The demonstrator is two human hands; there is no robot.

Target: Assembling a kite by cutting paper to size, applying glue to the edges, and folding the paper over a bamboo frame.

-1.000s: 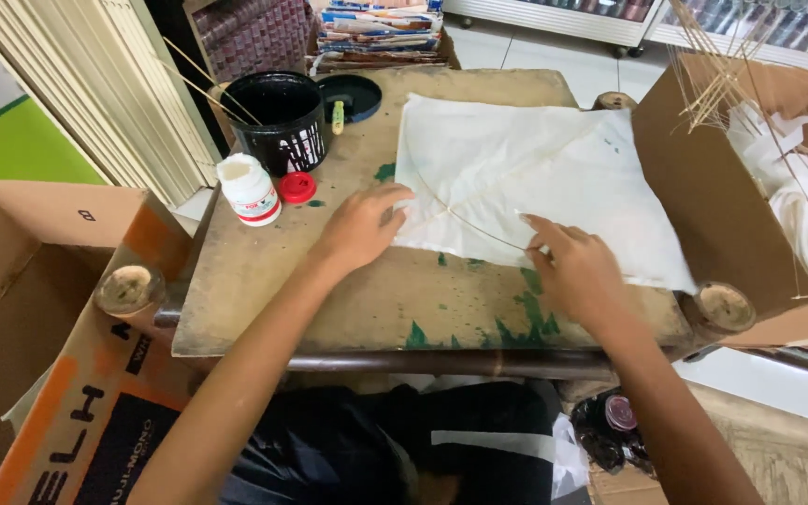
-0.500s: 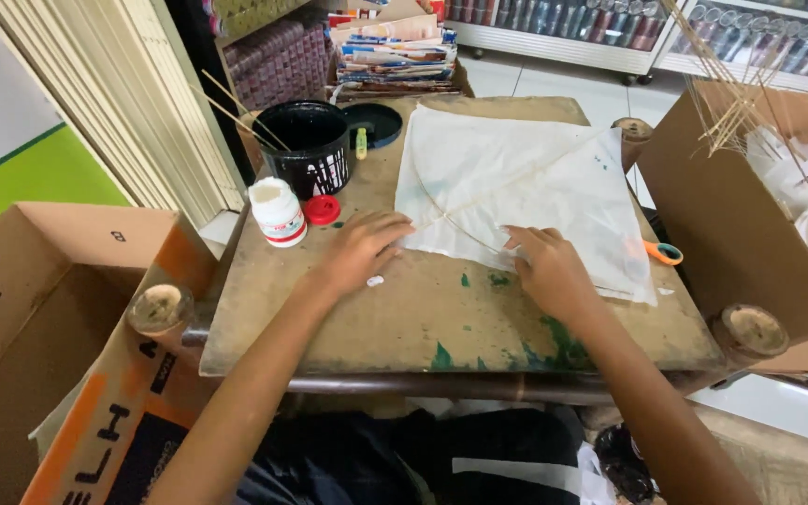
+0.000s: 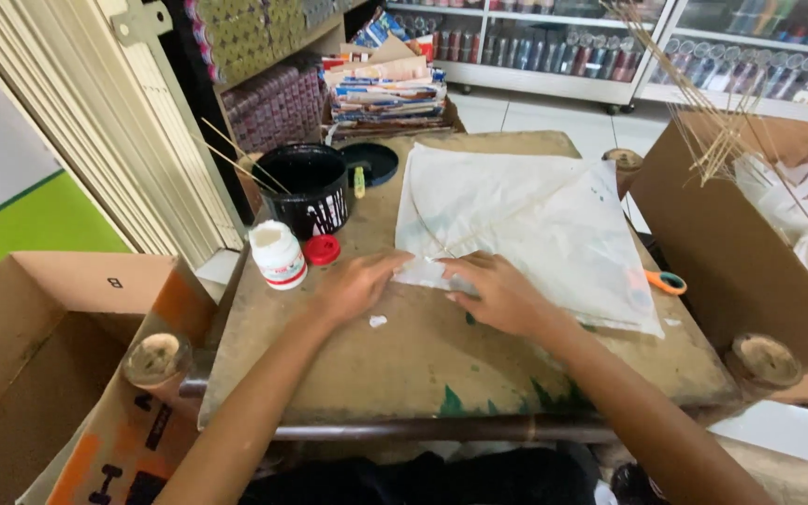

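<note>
At your far left sits an open brown cardboard box (image 3: 39, 355), and beside it the worn wooden work table (image 3: 423, 374) with green paint smears along its near edge. At about ten o'clock from your left hand stands a small white plastic glue bottle (image 3: 278, 253), its red cap (image 3: 322, 250) lying just beside it; behind these is a black pot (image 3: 306, 190) with thin sticks leaning in it and a black lid (image 3: 371, 163) next to it.

Your left hand (image 3: 355, 286) lies flat, fingers loose and spread, its tips pressing the near left corner of the white paper kite sheet (image 3: 535, 224). A small white scrap (image 3: 378, 321) rests on the table at six o'clock from that hand. Your right hand (image 3: 497, 295) is also flat and unclenched, palm down on the same corner, just beside the left, gripping nothing.

The sheet spreads away from both hands toward one and two o'clock, its thin stick spine running diagonally up to the far right. Both hands are equally close to the corner. Orange-handled scissors (image 3: 666, 281) peek out at the sheet's right edge, and a tall cardboard box of thin bamboo sticks (image 3: 750, 234) stands at three o'clock.
</note>
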